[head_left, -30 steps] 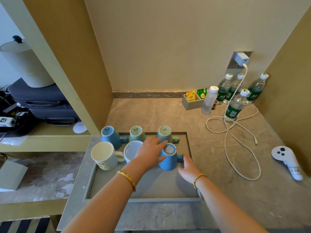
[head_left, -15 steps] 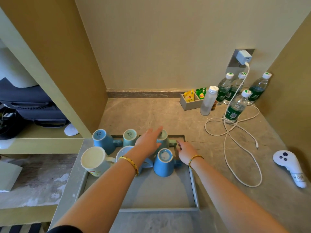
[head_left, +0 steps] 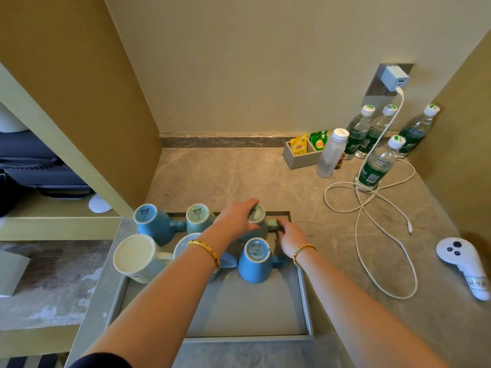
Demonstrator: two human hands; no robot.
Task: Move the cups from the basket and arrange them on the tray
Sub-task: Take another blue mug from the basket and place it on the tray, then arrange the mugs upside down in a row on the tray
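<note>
A grey tray (head_left: 304, 301) lies on the stone counter with several cups upside down in two rows. At the back stand a blue cup (head_left: 151, 221), a teal cup (head_left: 199, 217) and a second teal cup (head_left: 259, 216). In front are a white mug (head_left: 135, 258), a pale blue cup (head_left: 186, 244) partly under my left arm, and a blue cup (head_left: 255, 261). My left hand (head_left: 236, 219) holds the back right teal cup by its body. My right hand (head_left: 288, 235) pinches that cup's handle. No basket is in view.
Several water bottles (head_left: 377, 166), a clear bottle (head_left: 332, 152) and a grey tea-bag box (head_left: 300, 155) stand at the back right. A white charger cable (head_left: 372, 213) loops over the counter. A white controller (head_left: 465, 266) lies at the right. A wood partition (head_left: 79, 102) rises left.
Both hands left the front blue cup and moved back to the rear right teal cup. The left hand now holds its body and the right hand has reached its handle.
</note>
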